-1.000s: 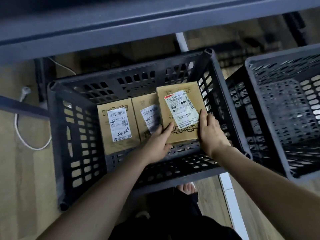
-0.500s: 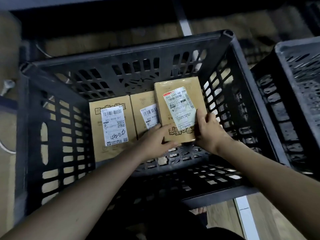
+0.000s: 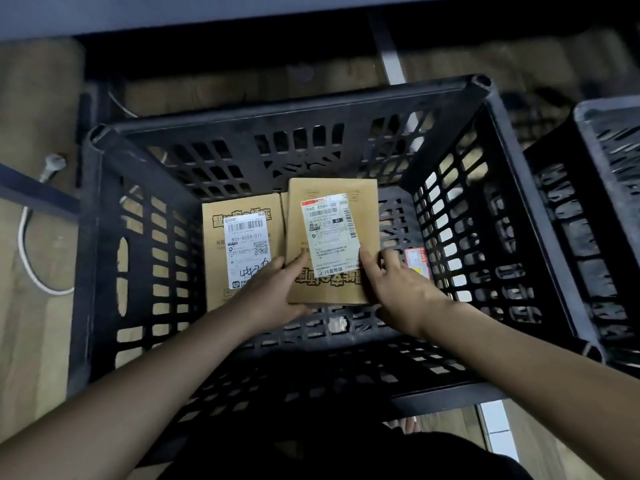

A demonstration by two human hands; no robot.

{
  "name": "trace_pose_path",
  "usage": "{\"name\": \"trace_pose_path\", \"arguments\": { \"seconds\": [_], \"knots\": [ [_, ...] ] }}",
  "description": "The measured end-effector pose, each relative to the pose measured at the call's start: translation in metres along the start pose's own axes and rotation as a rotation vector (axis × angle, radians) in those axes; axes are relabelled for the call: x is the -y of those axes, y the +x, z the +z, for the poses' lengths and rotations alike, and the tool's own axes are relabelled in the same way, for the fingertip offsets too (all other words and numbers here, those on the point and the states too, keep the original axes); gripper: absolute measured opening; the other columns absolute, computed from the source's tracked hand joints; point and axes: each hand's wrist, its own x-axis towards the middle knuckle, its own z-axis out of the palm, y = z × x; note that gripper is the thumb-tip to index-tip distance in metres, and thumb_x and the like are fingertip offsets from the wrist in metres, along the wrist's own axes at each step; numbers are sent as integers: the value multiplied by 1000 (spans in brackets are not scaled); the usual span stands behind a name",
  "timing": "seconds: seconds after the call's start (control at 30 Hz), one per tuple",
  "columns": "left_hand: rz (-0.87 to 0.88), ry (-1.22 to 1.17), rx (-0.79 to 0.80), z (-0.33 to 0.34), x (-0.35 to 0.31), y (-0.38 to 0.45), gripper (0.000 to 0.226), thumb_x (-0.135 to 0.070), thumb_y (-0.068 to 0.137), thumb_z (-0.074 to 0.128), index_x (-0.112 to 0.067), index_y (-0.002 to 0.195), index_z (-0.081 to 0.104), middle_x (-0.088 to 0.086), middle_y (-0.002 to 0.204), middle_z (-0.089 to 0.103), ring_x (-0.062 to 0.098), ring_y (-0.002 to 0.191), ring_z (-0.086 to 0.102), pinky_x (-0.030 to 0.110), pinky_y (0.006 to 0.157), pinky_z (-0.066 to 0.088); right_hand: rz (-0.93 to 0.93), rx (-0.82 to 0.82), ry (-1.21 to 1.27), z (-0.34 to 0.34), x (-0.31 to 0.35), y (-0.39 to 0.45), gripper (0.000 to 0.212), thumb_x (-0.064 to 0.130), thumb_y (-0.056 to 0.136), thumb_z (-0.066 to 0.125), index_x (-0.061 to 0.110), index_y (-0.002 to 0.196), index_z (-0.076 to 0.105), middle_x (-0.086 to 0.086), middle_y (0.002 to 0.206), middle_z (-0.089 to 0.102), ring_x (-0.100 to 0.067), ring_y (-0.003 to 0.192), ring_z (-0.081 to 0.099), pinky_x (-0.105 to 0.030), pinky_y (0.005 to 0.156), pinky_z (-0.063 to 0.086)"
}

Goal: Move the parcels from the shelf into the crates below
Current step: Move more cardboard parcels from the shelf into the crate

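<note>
Both hands are inside the black crate [image 3: 114, 237], which stands on a wooden floor [image 3: 38, 98] below a grey shelf edge [image 3: 207, 12]; left hand [image 3: 277, 289] grips the lower left corner of a brown parcel [image 3: 332, 268], thumb on the top face, fingers curled under the near edge; right hand [image 3: 398, 282] holds the lower right corner of the same parcel, thumb pressed on its white shipping label [image 3: 329, 233], fingers spread loosely along the right side; parcel lies flat, face up, low in the crate, whether it rests on anything cannot be told; it overlaps a middle parcel [image 3: 284, 206], of which only a thin strip shows; a left parcel [image 3: 239, 216] with its own label lies just beside, on the crate bottom; a small red and white sticker [image 3: 417, 263] shows on the crate floor near the right fingers; a second crate [image 3: 588, 188] stands to the right, just beside the first; a white cable [image 3: 27, 251] curves across the floor at left.
</note>
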Motion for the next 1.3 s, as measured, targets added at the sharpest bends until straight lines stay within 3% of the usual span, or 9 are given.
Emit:
{"name": "trace_pose_path", "arguments": {
  "seconds": [0.2, 0.37, 0.57, 0.7, 0.87, 0.97, 1.07, 1.13, 1.3],
  "knots": [
    [-103, 20, -37, -14, 28, -21, 95, -47, 79, 69, -33, 151, 8, 0, 155, 15, 19, 141, 18, 32, 112, 20, -113, 28, 0, 6, 36, 5, 95, 5, 88, 58, 11, 150, -14, -19, 140, 22, -35, 121, 43, -40, 96, 42],
    [-176, 63, 72, -11, 58, -37, 95, -34, 83, 69, -31, 151, 2, 7, 148, 28, 24, 137, 27, 37, 111, 29, -181, 26, 21, 2, 57, 16, 93, 4, 88, 58, 10, 150, -12, -20, 140, 18, -36, 123, 41, -38, 95, 41],
    [-296, 57, -58, -13, 75, -42, 95, -24, 81, 70, -24, 151, 6, 12, 136, 30, 28, 123, 40, 35, 100, 40, -251, 12, -38, 1, 94, 47, 88, -5, 85, 53, 6, 149, -5, -24, 138, 20, -38, 123, 40, -45, 97, 45],
    [-379, 135, -137, -10, 79, -38, 84, -17, 84, 66, -15, 147, 11, 15, 127, 31, 31, 114, 43, 34, 90, 41, -289, -36, -63, 0, 102, 63, 76, 14, 96, 49, 11, 151, -4, -20, 138, 22, -36, 125, 35, -43, 92, 43],
    [-406, 253, -173, -4, 78, -34, 75, -13, 87, 63, -5, 143, 15, 21, 130, 32, 33, 113, 46, 33, 85, 43, -285, -58, -151, 1, 104, 65, 76, 19, 98, 46, 11, 151, -9, -19, 139, 22, -35, 124, 36, -40, 95, 40],
    [-388, 295, -176, -7, 77, -37, 74, -18, 86, 66, -2, 142, 20, 19, 135, 28, 30, 117, 41, 33, 90, 43, -277, -56, -218, -6, 107, 62, 85, 33, 95, 52, 12, 151, -8, -18, 140, 23, -33, 127, 34, -37, 101, 36],
    [-301, 495, -233, -14, 72, -39, 64, -26, 89, 61, 1, 139, 31, 17, 148, 13, 28, 128, 29, 32, 104, 32, -253, -101, -285, -16, 109, 57, 95, 61, 85, 54, 16, 151, 2, -17, 143, 19, -33, 131, 26, -38, 106, 31],
    [-255, 546, -216, -17, 70, -38, 60, -25, 93, 56, 2, 140, 32, 16, 149, 18, 27, 132, 27, 31, 108, 27, -274, -151, -303, -20, 109, 54, 97, 70, 81, 49, 16, 151, 8, -15, 148, 13, -33, 137, 15, -41, 113, 22],
    [-250, 623, -93, -19, 72, -36, 66, -33, 92, 59, 3, 140, 33, 20, 149, 20, 28, 134, 29, 32, 107, 31, -333, -85, -290, -18, 111, 62, 91, 57, 92, 46, 6, 152, -1, -13, 159, -8, -28, 147, -4, -35, 120, 3]
  ]
}}
